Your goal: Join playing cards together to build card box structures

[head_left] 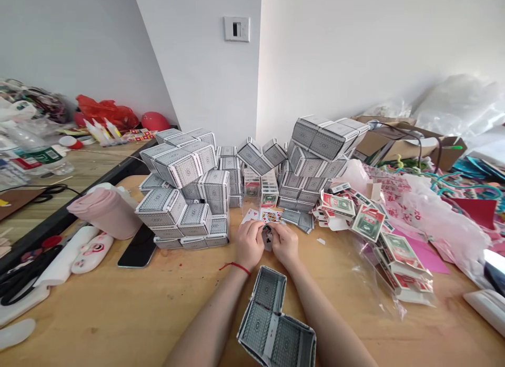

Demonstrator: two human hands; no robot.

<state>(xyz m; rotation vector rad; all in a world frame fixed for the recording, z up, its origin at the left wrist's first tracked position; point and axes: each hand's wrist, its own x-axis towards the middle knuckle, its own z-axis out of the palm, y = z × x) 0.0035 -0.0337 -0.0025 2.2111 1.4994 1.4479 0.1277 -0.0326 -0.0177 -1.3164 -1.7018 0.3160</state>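
My left hand [250, 242] and my right hand [285, 244] meet at the middle of the table, fingers closed on a playing card [268, 241] that shows black club marks between them. Just beyond my fingertips lie a king card [271, 216] and a card with red marks [250, 216]. Between my forearms rests an L-shaped group of card boxes [260, 325], built from grey-backed playing cards. Behind the hands stand packs of cards [252, 184] in red and green boxes.
Stacks of grey card boxes rise at left [185, 188] and right [311, 156]. Opened card cartons [369, 222] and plastic bags [430, 209] cover the right side. A phone [138, 246], a pink roll [104, 212] and a glue gun-like white item [92, 252] lie left.
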